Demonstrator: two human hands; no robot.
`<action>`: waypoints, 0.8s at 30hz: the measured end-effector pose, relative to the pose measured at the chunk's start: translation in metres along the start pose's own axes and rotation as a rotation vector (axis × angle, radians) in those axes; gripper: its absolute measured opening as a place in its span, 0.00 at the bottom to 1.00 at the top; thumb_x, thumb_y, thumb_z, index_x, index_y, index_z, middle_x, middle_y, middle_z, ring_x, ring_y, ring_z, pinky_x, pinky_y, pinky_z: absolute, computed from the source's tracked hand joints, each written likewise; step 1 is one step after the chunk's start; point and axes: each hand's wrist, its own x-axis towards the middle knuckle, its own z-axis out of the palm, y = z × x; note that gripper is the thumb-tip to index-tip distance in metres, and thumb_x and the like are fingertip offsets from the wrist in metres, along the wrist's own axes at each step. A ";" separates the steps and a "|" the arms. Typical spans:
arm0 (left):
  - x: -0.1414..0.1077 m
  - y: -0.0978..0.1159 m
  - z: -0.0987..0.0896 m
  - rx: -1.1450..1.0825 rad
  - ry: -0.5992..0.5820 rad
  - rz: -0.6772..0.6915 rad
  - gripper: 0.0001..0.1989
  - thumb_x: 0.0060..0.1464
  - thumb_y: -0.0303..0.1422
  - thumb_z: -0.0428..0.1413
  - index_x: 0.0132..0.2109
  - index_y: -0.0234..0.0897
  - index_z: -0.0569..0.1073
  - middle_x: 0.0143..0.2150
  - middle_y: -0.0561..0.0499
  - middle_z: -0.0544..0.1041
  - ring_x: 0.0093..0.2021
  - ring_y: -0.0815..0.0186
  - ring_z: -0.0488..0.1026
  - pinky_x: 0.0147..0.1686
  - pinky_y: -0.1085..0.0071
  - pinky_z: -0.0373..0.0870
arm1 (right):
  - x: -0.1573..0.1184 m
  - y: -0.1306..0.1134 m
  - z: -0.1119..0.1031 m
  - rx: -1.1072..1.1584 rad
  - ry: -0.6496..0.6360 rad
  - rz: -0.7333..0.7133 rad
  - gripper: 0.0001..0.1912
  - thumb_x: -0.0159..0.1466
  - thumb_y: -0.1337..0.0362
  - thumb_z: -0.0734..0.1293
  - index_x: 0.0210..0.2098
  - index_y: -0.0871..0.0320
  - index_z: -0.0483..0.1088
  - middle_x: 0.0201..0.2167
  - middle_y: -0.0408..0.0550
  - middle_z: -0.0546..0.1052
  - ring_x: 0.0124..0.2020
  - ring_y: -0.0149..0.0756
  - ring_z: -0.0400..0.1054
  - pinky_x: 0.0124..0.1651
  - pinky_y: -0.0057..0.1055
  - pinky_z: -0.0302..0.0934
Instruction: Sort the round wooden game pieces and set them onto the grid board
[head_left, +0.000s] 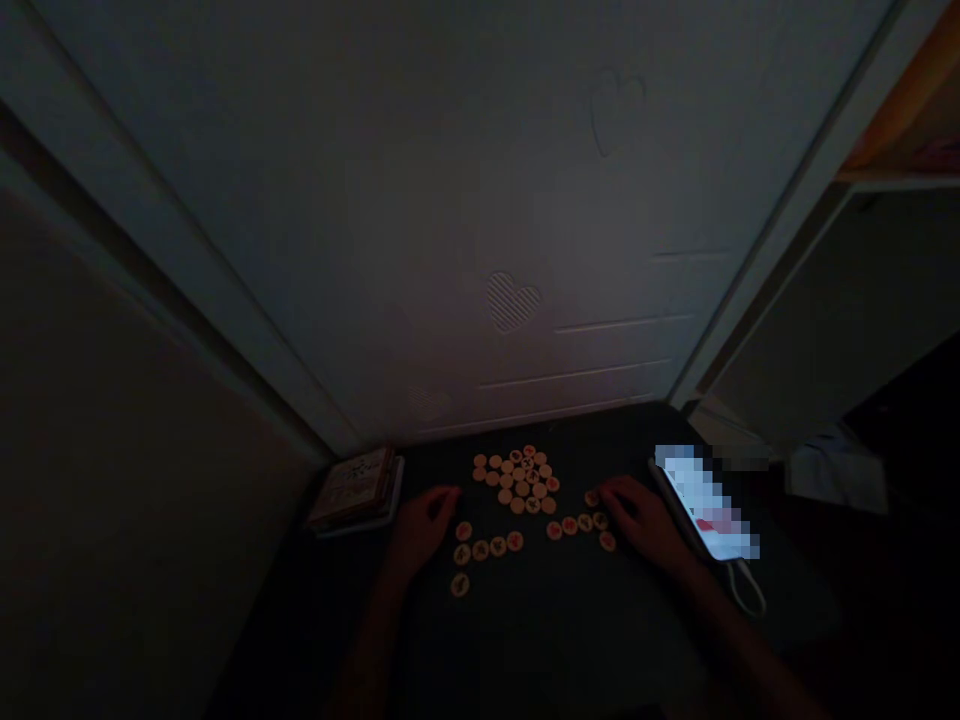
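Note:
Round wooden Chinese chess pieces with red and black characters lie on a dark table. My left hand point(426, 522) rests left of them, thumb and fingertips brought together. Whether anything is between those fingertips is too dark to tell. Just below it is a red-marked piece point(463, 531), the top of a short column joined to a row point(498, 546). My right hand point(634, 507) has its curled fingertips on a piece point(592, 497) at the upper end of the right-hand group point(585, 522). Between my hands, farther back, sits a loose cluster of pieces point(520, 475), many blank side up.
A stack of boxes or books point(360, 487) stands at the table's left back. At the right lies a lit phone point(705, 505) with a white cable point(746, 590). A pale panel with embossed hearts point(513, 301) rises behind the dark table point(540, 640).

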 end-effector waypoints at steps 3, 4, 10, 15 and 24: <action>0.000 0.001 0.000 -0.004 0.011 0.004 0.21 0.61 0.49 0.50 0.44 0.40 0.80 0.35 0.50 0.84 0.38 0.57 0.81 0.40 0.64 0.75 | 0.000 -0.003 -0.001 0.005 -0.014 -0.030 0.17 0.72 0.53 0.61 0.45 0.51 0.79 0.47 0.51 0.79 0.49 0.44 0.73 0.54 0.41 0.67; 0.000 0.002 0.000 -0.007 0.018 0.007 0.21 0.61 0.48 0.50 0.45 0.39 0.80 0.35 0.49 0.84 0.38 0.57 0.80 0.40 0.64 0.75 | 0.000 -0.004 -0.001 0.003 -0.010 -0.028 0.17 0.72 0.53 0.60 0.45 0.51 0.79 0.47 0.51 0.79 0.49 0.45 0.73 0.54 0.42 0.66; 0.005 0.019 0.008 -0.026 0.043 0.082 0.17 0.61 0.45 0.53 0.47 0.40 0.79 0.46 0.48 0.82 0.44 0.59 0.78 0.46 0.63 0.74 | 0.001 0.000 0.000 0.001 0.046 0.012 0.17 0.71 0.52 0.61 0.42 0.53 0.78 0.42 0.51 0.80 0.44 0.44 0.74 0.50 0.40 0.67; 0.012 0.046 0.020 0.024 -0.097 0.332 0.13 0.61 0.38 0.56 0.51 0.43 0.77 0.49 0.48 0.79 0.47 0.60 0.76 0.50 0.62 0.73 | 0.001 0.000 0.000 0.007 0.060 0.027 0.17 0.71 0.51 0.61 0.38 0.53 0.77 0.38 0.50 0.80 0.40 0.42 0.74 0.45 0.37 0.68; 0.013 0.063 0.032 0.241 -0.216 0.473 0.13 0.57 0.29 0.58 0.49 0.44 0.78 0.51 0.48 0.79 0.52 0.59 0.75 0.53 0.62 0.70 | 0.000 -0.004 -0.001 -0.003 0.083 0.061 0.17 0.71 0.53 0.60 0.39 0.53 0.77 0.37 0.49 0.80 0.39 0.42 0.74 0.43 0.36 0.67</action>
